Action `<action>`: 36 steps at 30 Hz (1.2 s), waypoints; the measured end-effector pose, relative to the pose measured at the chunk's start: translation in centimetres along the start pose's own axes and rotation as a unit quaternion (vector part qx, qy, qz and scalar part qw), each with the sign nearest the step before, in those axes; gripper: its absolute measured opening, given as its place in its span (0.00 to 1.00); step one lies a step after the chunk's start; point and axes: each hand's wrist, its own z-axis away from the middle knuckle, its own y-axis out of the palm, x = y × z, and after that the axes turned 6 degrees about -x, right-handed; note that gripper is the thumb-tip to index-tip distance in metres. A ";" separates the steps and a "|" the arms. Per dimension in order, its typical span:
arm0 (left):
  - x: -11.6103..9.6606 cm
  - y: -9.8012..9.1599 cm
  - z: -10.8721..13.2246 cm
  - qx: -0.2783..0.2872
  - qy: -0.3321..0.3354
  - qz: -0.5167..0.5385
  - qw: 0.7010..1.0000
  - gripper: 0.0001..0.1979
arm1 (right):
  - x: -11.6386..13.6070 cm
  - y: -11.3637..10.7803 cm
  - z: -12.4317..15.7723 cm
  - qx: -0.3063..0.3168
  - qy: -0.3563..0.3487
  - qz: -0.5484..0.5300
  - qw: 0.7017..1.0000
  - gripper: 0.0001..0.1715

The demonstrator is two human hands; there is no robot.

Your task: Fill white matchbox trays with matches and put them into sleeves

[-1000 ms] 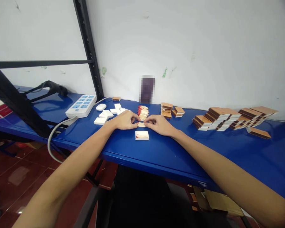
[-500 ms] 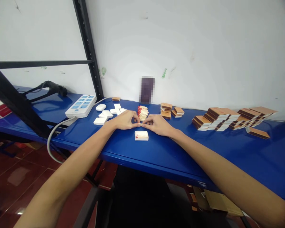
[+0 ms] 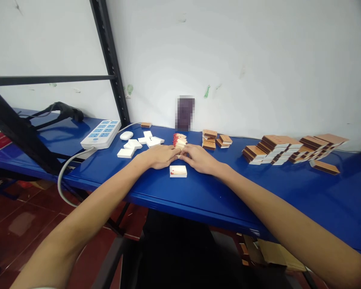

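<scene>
A heap of red-tipped matches (image 3: 180, 140) lies on the blue table in front of me. My left hand (image 3: 162, 156) reaches to its near edge, palm down with fingers stretched out, their tips close to my right fingertips. Curled in from the other side, my right hand (image 3: 198, 158) pinches pale matches (image 3: 179, 156) low against the heap; how many is hidden by the fingers. Just nearer to me sits a white matchbox tray (image 3: 178, 171) with a few matches inside. Both hands are beyond it and apart from it.
Several white matchbox trays (image 3: 133, 144) lie left, near a white oval case (image 3: 126, 135) and a power strip (image 3: 101, 134). Brown matchboxes (image 3: 209, 138) stand behind my right hand, with larger matchbox stacks (image 3: 276, 148) farther right. A black shelf post (image 3: 111, 60) rises at left.
My left fingers have straightened from a pinch and moved right toward the heap's near edge. My right fingers have curled in closer. The view has shifted slightly.
</scene>
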 end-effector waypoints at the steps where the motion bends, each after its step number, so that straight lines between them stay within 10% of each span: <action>1: -0.1 0.0 0.0 0.002 -0.004 -0.005 1.000 0.21 | 0.0 0.0 0.0 0.000 0.001 0.003 1.000 0.14; 26: -0.3 0.5 -0.3 -0.010 0.003 0.003 1.000 0.17 | 0.4 -0.4 0.4 0.030 0.009 0.058 0.998 0.12; 36: -2.1 -2.7 2.8 -0.047 0.018 0.118 0.992 0.18 | 3.1 -4.5 1.2 0.128 0.001 -0.078 0.989 0.16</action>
